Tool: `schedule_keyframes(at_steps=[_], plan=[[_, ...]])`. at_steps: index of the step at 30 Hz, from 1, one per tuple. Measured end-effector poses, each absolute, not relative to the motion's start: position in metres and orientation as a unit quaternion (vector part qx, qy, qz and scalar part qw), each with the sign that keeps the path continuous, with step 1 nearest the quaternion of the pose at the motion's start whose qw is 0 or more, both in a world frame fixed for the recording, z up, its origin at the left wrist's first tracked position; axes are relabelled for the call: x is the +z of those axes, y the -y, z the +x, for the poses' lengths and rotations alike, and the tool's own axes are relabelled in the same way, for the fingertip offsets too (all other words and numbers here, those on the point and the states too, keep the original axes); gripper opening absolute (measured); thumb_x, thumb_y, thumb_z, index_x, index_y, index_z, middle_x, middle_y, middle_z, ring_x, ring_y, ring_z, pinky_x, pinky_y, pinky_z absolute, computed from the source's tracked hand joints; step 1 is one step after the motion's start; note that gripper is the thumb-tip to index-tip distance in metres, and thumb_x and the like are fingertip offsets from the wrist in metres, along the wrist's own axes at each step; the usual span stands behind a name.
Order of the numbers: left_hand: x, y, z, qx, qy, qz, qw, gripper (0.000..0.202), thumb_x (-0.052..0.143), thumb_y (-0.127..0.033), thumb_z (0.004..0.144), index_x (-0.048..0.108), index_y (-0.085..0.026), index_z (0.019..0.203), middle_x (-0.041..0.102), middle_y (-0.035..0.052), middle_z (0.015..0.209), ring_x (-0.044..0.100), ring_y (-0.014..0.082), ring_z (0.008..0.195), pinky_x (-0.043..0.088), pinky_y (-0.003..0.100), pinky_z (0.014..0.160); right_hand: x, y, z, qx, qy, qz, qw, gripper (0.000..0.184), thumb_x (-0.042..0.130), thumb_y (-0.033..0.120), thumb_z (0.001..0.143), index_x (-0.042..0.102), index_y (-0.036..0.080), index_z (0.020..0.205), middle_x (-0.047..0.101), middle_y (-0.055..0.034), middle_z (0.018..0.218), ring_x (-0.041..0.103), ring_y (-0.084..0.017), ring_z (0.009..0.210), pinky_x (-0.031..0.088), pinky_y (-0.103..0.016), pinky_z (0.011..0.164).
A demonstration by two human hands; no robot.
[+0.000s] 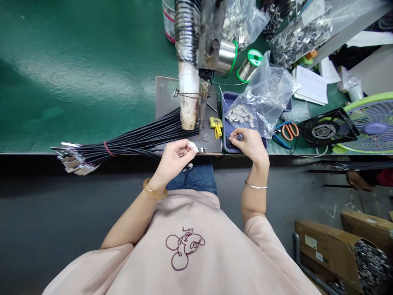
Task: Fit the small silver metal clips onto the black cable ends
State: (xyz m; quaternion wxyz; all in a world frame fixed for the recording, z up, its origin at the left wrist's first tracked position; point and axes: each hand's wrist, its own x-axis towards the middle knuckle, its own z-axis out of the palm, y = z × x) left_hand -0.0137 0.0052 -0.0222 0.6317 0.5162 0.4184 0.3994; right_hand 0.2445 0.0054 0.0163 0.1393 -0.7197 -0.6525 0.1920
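Observation:
My left hand is closed in a pinch at the front edge of a dark plate, white wrap on one fingertip. A small metal connector sticks out past those fingertips. Beside this hand lies a bundle of black cables, tied with a red band and ending in metal plugs at the left. My right hand reaches into the purple tray, thumb and finger pinched over small black parts. A thin, light-coloured sliver shows at its fingers; its kind is unclear. Silvery metal pieces lie farther back in the tray.
Over the dark plate hang a wrapped hose and a metal soldering fixture. A yellow clip lies near the tray. Solder spools, a plastic bag, orange-handled pliers and a fan crowd the right.

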Motion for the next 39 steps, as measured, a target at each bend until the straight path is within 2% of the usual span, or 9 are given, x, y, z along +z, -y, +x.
schedule_keyframes(at_steps=[5,9,11,13,16,18,22,24,39], plan=[[-0.022,-0.005,-0.014,0.409,-0.425,0.509,0.627,0.016,0.073,-0.028,0.075,0.066,-0.014,0.072,0.06,-0.0001,0.066,0.052,0.0086,0.06,0.044,0.019,0.056,0.016,-0.002,0.246,0.189,0.639,-0.724,0.18,0.005,0.064,0.019,0.077,0.064,0.02,0.072,0.065,0.0024,0.069,0.044,-0.01,0.054,0.034,-0.028,0.065],[-0.021,-0.003,-0.012,0.411,-0.432,0.503,0.625,0.017,0.074,-0.028,0.074,0.065,-0.014,0.07,0.058,-0.0007,0.064,0.051,0.008,0.057,0.042,0.019,0.054,0.014,0.011,0.236,0.168,0.556,-0.739,0.343,0.008,0.061,0.026,0.083,0.06,0.021,0.078,0.06,0.0038,0.068,0.033,-0.007,0.047,0.029,-0.026,0.054],[-0.02,-0.002,-0.011,0.416,-0.434,0.501,0.622,0.018,0.075,-0.027,0.073,0.064,-0.014,0.068,0.058,-0.0011,0.063,0.05,0.0075,0.056,0.041,0.019,0.054,0.013,0.02,0.224,0.183,0.522,-0.713,0.432,0.01,0.061,0.03,0.085,0.059,0.021,0.079,0.064,0.0018,0.075,0.036,-0.007,0.047,0.028,-0.025,0.05],[-0.019,-0.002,-0.009,0.421,-0.434,0.502,0.619,0.017,0.075,-0.025,0.072,0.062,-0.015,0.067,0.058,-0.0016,0.063,0.05,0.0071,0.056,0.041,0.018,0.054,0.012,0.028,0.209,0.224,0.513,-0.677,0.477,0.013,0.066,0.033,0.084,0.061,0.022,0.081,0.066,0.0006,0.08,0.039,-0.007,0.049,0.029,-0.024,0.047],[-0.018,-0.001,-0.007,0.421,-0.432,0.507,0.615,0.017,0.075,-0.023,0.071,0.061,-0.015,0.066,0.058,-0.0019,0.063,0.05,0.007,0.055,0.042,0.018,0.054,0.008,0.039,0.183,0.319,0.522,-0.648,0.453,0.017,0.071,0.038,0.083,0.067,0.021,0.086,0.068,0.0012,0.08,0.033,-0.005,0.045,0.025,-0.024,0.043],[-0.018,-0.001,-0.007,0.419,-0.433,0.511,0.613,0.016,0.074,-0.022,0.07,0.06,-0.015,0.065,0.057,-0.0021,0.062,0.05,0.0071,0.055,0.042,0.019,0.054,0.003,0.042,0.169,0.342,0.533,-0.644,0.429,0.019,0.069,0.04,0.086,0.07,0.021,0.089,0.07,0.0008,0.081,0.035,-0.005,0.044,0.028,-0.024,0.043],[-0.018,-0.001,-0.007,0.416,-0.43,0.517,0.613,0.015,0.073,-0.02,0.069,0.059,-0.016,0.064,0.056,-0.0025,0.062,0.051,0.0073,0.055,0.042,0.018,0.053,-0.005,0.039,0.154,0.334,0.563,-0.633,0.413,0.026,0.06,0.042,0.094,0.068,0.02,0.082,0.072,-0.001,0.079,0.063,-0.012,0.064,0.048,-0.025,0.061],[-0.02,-0.001,-0.008,0.414,-0.427,0.519,0.614,0.015,0.072,-0.02,0.07,0.059,-0.016,0.065,0.057,-0.0022,0.063,0.052,0.0078,0.057,0.043,0.019,0.054,-0.006,0.037,0.153,0.339,0.576,-0.624,0.405,0.03,0.056,0.043,0.097,0.067,0.021,0.081,0.072,-0.0015,0.078,0.068,-0.014,0.073,0.051,-0.026,0.068],[-0.023,-0.001,-0.01,0.411,-0.416,0.527,0.617,0.012,0.07,-0.019,0.071,0.059,-0.016,0.068,0.057,-0.0022,0.066,0.054,0.0082,0.06,0.044,0.02,0.059,-0.004,0.032,0.151,0.351,0.585,-0.609,0.403,0.032,0.054,0.044,0.097,0.064,0.021,0.077,0.069,-0.0008,0.077,0.063,-0.013,0.067,0.048,-0.025,0.064]])
